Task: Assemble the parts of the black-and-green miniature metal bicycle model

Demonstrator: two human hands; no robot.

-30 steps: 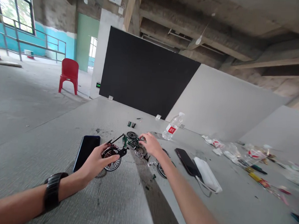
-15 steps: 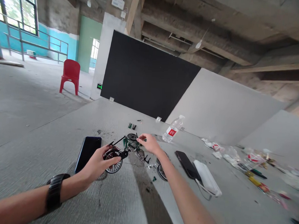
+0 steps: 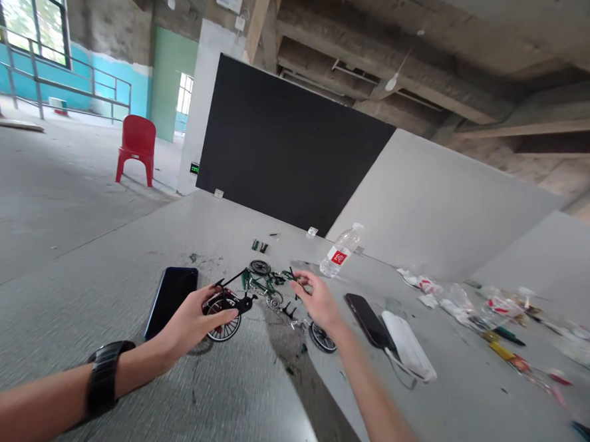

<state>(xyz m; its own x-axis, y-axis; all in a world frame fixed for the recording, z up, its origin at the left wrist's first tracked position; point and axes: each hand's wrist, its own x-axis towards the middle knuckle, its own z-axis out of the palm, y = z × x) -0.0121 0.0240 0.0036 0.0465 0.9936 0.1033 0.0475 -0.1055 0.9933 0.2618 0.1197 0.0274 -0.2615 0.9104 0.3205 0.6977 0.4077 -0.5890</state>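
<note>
My left hand (image 3: 200, 316) is closed on a small black model bicycle part (image 3: 225, 318) with a spoked wheel, held just above the table. To the right, my right hand (image 3: 315, 295) pinches a thin dark green piece (image 3: 293, 274) between thumb and fingers. Between the hands lie a green bicycle frame (image 3: 262, 284) and small metal parts. A spoked wheel (image 3: 260, 267) rests behind the frame, and another wheel (image 3: 322, 337) lies below my right wrist.
A dark phone (image 3: 173, 300) lies beside my left hand. On the right are a second phone (image 3: 369, 321), a white power bank (image 3: 408, 346) with a cable, and scattered wrappers (image 3: 459, 311). A water bottle (image 3: 341, 252) stands behind my right hand.
My right hand has moved right, away from the green frame and rear wheel, with the thin green piece now visible in its fingers. My left hand has barely moved.
</note>
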